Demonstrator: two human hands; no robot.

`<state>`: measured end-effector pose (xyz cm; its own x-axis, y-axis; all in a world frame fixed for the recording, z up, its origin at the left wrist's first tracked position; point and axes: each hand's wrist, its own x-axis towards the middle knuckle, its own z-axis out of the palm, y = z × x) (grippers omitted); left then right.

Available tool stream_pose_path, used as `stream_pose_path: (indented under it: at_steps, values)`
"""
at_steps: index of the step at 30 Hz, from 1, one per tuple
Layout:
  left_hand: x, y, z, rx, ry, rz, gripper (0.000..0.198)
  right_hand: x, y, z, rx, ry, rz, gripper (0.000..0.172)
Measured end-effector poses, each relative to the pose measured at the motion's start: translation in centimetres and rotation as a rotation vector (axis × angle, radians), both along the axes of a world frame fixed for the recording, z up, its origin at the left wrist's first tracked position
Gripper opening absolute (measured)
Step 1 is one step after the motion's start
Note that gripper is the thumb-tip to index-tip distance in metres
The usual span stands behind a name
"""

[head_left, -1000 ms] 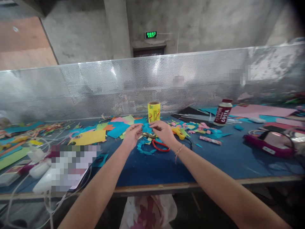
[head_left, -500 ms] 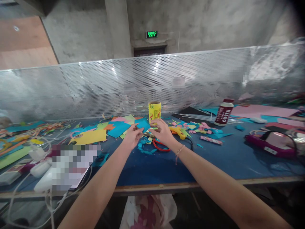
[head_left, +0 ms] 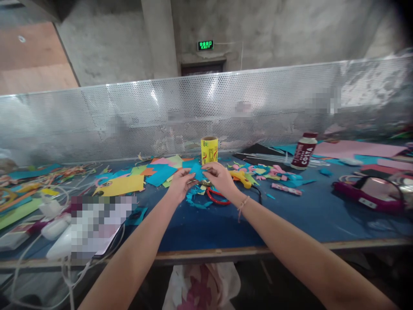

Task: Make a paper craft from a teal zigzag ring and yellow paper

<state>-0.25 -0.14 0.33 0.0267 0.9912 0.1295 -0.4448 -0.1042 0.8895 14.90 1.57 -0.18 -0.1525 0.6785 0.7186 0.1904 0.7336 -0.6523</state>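
Grip: I pinch the blue paper piece [head_left: 196,171] between left hand [head_left: 180,183] and right hand [head_left: 221,178], just above the table [head_left: 209,228] | Done: blue scraps [head_left: 194,200] cut, red scissors [head_left: 217,196] lying beneath | Left: piece not yet set down.

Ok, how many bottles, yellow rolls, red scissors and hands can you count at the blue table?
Costa bottle: 1
Yellow roll: 1
Red-handled scissors: 1
Hands: 2, the left hand and the right hand, both pinching a blue paper piece
Total: 5
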Motion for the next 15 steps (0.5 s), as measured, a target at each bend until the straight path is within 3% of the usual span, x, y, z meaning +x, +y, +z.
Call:
stream_pose_path:
  at_steps: [7,15]
  values:
    - [-0.06,-0.19,0.27,0.067,0.015,0.041,0.032,-0.15,-0.38,0.24,-0.235,0.040,0.134,0.017]
    - [-0.04,-0.39,0.51,0.039,-0.026,0.001,0.030,0.11,-0.35,0.43,-0.036,-0.063,0.040,0.014]
